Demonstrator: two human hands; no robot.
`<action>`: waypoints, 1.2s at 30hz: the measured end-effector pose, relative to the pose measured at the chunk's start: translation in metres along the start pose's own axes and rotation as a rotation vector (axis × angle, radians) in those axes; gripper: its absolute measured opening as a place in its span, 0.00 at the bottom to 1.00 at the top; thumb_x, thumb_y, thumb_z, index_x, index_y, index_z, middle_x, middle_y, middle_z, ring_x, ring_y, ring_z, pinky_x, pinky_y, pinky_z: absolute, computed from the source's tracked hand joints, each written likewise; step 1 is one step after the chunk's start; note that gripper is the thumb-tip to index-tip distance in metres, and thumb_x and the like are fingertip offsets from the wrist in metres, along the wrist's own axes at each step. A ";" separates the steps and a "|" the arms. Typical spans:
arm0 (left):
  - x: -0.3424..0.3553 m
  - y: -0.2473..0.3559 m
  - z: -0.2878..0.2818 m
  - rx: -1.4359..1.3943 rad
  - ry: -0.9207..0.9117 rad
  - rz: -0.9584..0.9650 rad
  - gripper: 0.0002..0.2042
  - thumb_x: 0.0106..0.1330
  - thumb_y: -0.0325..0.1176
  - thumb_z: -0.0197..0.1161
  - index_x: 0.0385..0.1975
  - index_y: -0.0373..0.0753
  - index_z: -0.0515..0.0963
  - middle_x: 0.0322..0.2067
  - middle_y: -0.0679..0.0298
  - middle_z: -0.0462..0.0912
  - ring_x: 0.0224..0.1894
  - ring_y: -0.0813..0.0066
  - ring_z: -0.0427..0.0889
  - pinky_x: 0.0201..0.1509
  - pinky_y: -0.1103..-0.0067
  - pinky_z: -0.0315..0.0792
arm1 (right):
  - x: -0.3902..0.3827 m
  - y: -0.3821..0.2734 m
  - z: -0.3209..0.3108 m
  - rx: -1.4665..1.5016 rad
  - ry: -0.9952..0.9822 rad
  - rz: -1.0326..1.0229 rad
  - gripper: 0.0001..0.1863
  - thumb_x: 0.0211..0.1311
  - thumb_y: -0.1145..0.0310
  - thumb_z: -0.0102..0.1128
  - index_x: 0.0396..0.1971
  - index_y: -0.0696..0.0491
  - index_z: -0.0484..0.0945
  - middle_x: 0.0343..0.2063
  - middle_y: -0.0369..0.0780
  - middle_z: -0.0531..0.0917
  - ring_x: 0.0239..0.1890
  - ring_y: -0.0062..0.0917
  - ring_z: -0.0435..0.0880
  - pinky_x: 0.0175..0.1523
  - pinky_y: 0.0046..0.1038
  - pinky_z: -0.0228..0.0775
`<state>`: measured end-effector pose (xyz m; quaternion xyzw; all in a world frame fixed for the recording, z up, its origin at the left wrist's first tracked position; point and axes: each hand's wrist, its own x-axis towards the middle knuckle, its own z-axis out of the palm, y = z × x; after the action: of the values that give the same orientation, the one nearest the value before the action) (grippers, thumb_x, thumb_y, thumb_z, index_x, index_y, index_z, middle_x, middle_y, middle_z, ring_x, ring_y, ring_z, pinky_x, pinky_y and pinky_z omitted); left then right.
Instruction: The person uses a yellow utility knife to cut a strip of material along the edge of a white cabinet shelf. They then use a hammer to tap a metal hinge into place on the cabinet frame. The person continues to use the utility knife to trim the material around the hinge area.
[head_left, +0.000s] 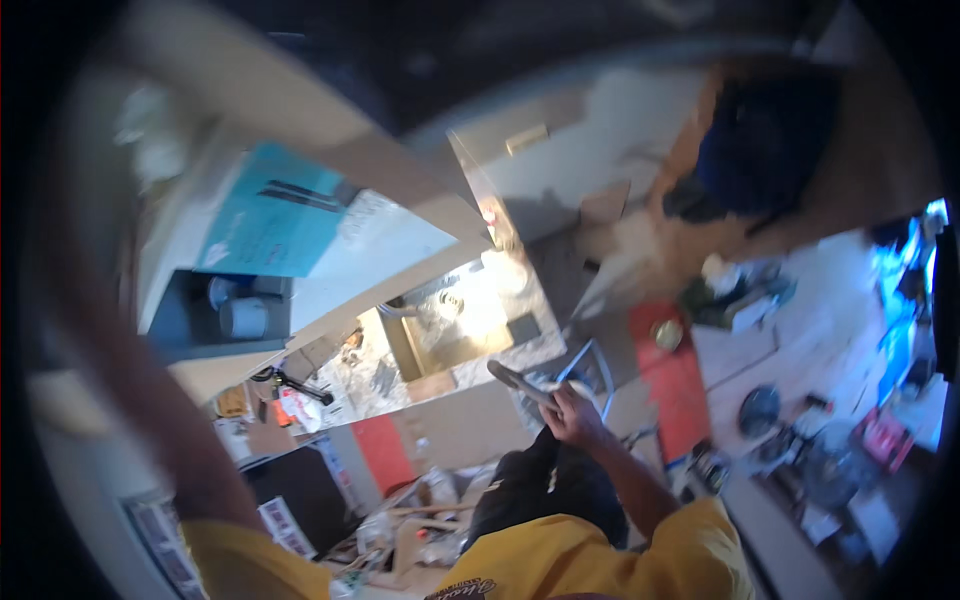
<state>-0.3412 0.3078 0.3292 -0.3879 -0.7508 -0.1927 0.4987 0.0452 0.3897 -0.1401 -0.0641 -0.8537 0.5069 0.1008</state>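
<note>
My left forearm [180, 420] rises along the left side beside an open wooden cabinet [360, 270]; its hand is lost in blur and shadow at the rim. The cabinet holds a turquoise sheet [268, 210] and pale cylindrical containers [243, 315]. My right hand [572, 420] grips a long grey tool [520, 380], low in the middle of the view; what kind it is I cannot tell. Beside that hand is a pale metal ladder-like frame [600, 375].
Below the cabinet is a cluttered counter [350, 390] with a sink [430, 340]. Red boards [655, 370] lie on the floor, tools and scraps are scattered at right, and a dark blue bundle [760, 150] sits at upper right.
</note>
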 end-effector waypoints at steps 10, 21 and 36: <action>0.058 0.072 -0.027 -0.484 0.265 -0.497 0.40 0.65 0.41 0.64 0.69 0.27 0.50 0.56 0.37 0.67 0.60 0.48 0.71 0.63 0.63 0.67 | 0.136 -0.245 -0.202 -0.294 0.354 -0.533 0.20 0.63 0.74 0.55 0.54 0.65 0.70 0.35 0.50 0.81 0.28 0.35 0.81 0.36 0.34 0.75; 0.050 0.066 -0.009 -0.436 0.460 -0.262 0.37 0.54 0.28 0.68 0.64 0.29 0.60 0.63 0.35 0.62 0.61 0.36 0.67 0.63 0.58 0.68 | 0.289 -0.435 -0.262 -0.302 0.743 -0.721 0.17 0.68 0.69 0.57 0.49 0.65 0.71 0.32 0.45 0.82 0.29 0.29 0.82 0.36 0.29 0.75; 0.049 0.063 -0.015 -0.550 0.340 -0.312 0.39 0.54 0.29 0.70 0.67 0.33 0.58 0.65 0.36 0.59 0.65 0.37 0.63 0.66 0.58 0.63 | 0.312 -0.466 -0.263 -0.293 0.985 -0.848 0.12 0.67 0.68 0.59 0.44 0.61 0.73 0.34 0.53 0.82 0.28 0.38 0.84 0.30 0.28 0.75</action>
<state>-0.2935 0.3563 0.3734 -0.3506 -0.6273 -0.5231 0.4582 -0.1985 0.4573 0.4251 0.0400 -0.7193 0.2137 0.6598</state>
